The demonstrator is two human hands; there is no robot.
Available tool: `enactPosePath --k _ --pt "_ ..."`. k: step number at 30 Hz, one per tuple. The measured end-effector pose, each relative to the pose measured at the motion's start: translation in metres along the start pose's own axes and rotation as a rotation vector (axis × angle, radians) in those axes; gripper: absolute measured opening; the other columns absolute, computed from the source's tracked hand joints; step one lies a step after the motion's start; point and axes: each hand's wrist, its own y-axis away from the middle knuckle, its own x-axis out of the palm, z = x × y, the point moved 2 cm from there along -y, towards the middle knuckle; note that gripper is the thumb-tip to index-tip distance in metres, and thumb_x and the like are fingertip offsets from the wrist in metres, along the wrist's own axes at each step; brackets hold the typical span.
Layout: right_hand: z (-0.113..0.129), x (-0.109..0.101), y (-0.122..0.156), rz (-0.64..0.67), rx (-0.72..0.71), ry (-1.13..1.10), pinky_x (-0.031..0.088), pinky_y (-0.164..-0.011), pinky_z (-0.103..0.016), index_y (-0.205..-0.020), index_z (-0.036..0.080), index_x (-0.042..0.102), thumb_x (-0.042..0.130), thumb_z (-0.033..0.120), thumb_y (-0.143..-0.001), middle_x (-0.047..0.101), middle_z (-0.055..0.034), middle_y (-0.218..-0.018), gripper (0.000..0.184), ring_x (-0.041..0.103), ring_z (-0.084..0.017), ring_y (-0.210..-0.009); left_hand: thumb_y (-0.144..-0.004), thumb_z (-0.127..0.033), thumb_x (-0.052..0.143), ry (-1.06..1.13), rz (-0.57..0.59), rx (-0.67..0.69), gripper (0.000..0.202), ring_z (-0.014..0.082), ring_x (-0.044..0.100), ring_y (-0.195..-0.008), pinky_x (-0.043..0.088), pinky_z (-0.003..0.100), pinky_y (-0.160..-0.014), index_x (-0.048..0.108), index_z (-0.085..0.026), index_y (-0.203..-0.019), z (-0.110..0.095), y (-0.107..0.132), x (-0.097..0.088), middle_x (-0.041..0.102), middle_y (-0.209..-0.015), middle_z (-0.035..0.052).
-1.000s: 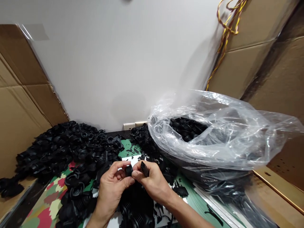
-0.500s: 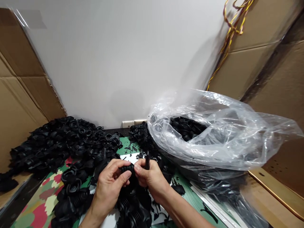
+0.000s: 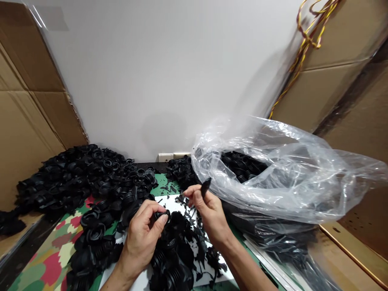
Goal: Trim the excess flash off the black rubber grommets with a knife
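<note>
My left hand (image 3: 142, 230) is closed on a small black ribbed rubber bellows (image 3: 165, 214), mostly hidden by the thumb and fingers. To the right and slightly higher, my right hand (image 3: 210, 212) pinches a thin black pointed piece (image 3: 206, 186) that sticks up past the thumb; it looks like a rubber scrap, but I cannot be sure. Below and between the hands lies a heap of black ribbed rubber parts (image 3: 172, 258). Torn black scraps (image 3: 198, 246) are scattered on the white sheet (image 3: 224, 275) beneath my right hand.
A large pile of black rubber parts (image 3: 75, 178) covers the back left, against cardboard (image 3: 33, 81). On the right stands an open clear plastic bag (image 3: 291, 202) containing similar parts. More black pieces (image 3: 182, 169) lie by the wall. Twisted yellow wires (image 3: 300, 56) hang at upper right.
My right hand has moved up and right, away from the bellows, with the pointed piece in its fingers. My left hand stays nearly in place with the bellows. The view has shifted slightly.
</note>
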Motion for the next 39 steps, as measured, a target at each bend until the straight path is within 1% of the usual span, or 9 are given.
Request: enactPosePath --k 2,5,7,11,15,28,34,37,39 --pt "0.003 -0.006 0.000 -0.002 -0.057 -0.008 0.041 -0.055 -0.024 -0.081 0.016 0.065 0.053 0.062 -0.079 0.057 -0.0018 -0.071 0.047 0.048 -0.012 -0.059 -0.083 -0.027 0.055 -0.060 -0.017 0.058 0.009 0.0139 0.057 -0.063 0.047 0.024 -0.052 0.062 -0.022 -0.083 -0.003 0.000 -0.001 0.057 -0.083 0.0020" --pt "0.001 -0.007 0.001 0.056 -0.003 -0.132 0.036 -0.041 -0.021 -0.083 0.017 0.060 0.051 0.066 -0.078 0.048 0.0033 -0.058 0.050 0.044 -0.009 -0.044 -0.083 -0.024 0.054 -0.133 -0.046 0.150 0.008 0.0167 0.058 -0.074 0.049 0.027 -0.064 0.062 -0.022 -0.083 -0.009 -0.001 -0.002 0.058 -0.082 0.0022" --pt "0.001 -0.003 0.003 0.096 0.031 -0.228 0.040 -0.040 -0.022 -0.079 0.018 0.058 0.057 0.066 -0.075 0.048 0.0039 -0.058 0.048 0.048 -0.010 -0.042 -0.083 -0.022 0.054 -0.161 -0.054 0.195 0.008 0.0172 0.059 -0.077 0.048 0.027 -0.068 0.062 -0.022 -0.084 -0.012 0.000 -0.002 0.059 -0.082 0.0023" --pt "0.003 0.006 0.007 0.155 -0.006 -0.266 0.048 -0.055 -0.024 -0.073 0.019 0.057 0.079 0.039 -0.065 0.054 0.0029 -0.071 0.031 0.056 -0.011 -0.057 -0.083 -0.019 0.053 -0.178 -0.052 0.234 0.010 0.0171 0.060 -0.081 0.048 0.027 -0.070 0.061 -0.023 -0.087 -0.014 0.001 -0.002 0.060 -0.084 0.0020" --pt "0.004 0.009 0.011 0.194 -0.095 -0.162 0.048 -0.061 -0.024 -0.079 0.021 0.058 0.075 0.023 -0.070 0.055 0.0034 -0.073 0.019 0.058 -0.012 -0.064 -0.083 -0.018 0.053 -0.186 -0.044 0.240 0.011 0.0175 0.060 -0.082 0.049 0.028 -0.071 0.061 -0.023 -0.089 -0.014 0.001 -0.002 0.060 -0.086 0.0022" --pt "0.013 0.005 0.016 0.097 -0.375 0.262 0.048 -0.057 -0.026 -0.076 0.019 0.066 0.070 0.036 -0.077 0.066 -0.0023 -0.068 0.017 0.061 -0.016 -0.062 -0.082 -0.020 0.053 -0.183 0.007 0.191 0.011 0.0194 0.060 -0.084 0.049 0.030 -0.073 0.061 -0.023 -0.089 -0.012 0.002 0.002 0.061 -0.088 0.0037" --pt "0.018 0.011 0.023 0.171 -0.653 0.438 0.047 -0.054 -0.024 -0.079 0.019 0.062 0.062 0.022 -0.085 0.063 -0.0028 -0.066 0.006 0.059 -0.015 -0.058 -0.080 -0.022 0.059 -0.137 0.004 0.164 0.007 0.0183 0.061 -0.076 0.049 0.027 -0.066 0.063 -0.023 -0.085 -0.012 0.004 0.004 0.063 -0.081 0.0028" --pt "0.017 0.000 0.017 0.054 -0.790 0.558 0.048 -0.058 -0.025 -0.082 0.020 0.061 0.056 0.010 -0.085 0.064 -0.0033 -0.068 0.012 0.059 -0.015 -0.062 -0.080 -0.023 0.057 -0.113 -0.007 0.147 0.005 0.0173 0.060 -0.072 0.049 0.026 -0.062 0.063 -0.022 -0.080 -0.015 0.005 0.006 0.063 -0.079 0.0022" --pt "0.015 -0.014 0.009 -0.165 -0.759 0.591 0.047 -0.059 -0.026 -0.078 0.021 0.061 0.058 0.011 -0.083 0.062 -0.0026 -0.067 0.011 0.058 -0.016 -0.062 -0.080 -0.024 0.057 -0.089 -0.009 0.104 0.006 0.0167 0.060 -0.069 0.048 0.026 -0.059 0.062 -0.022 -0.079 -0.014 0.005 0.007 0.063 -0.080 0.0023"
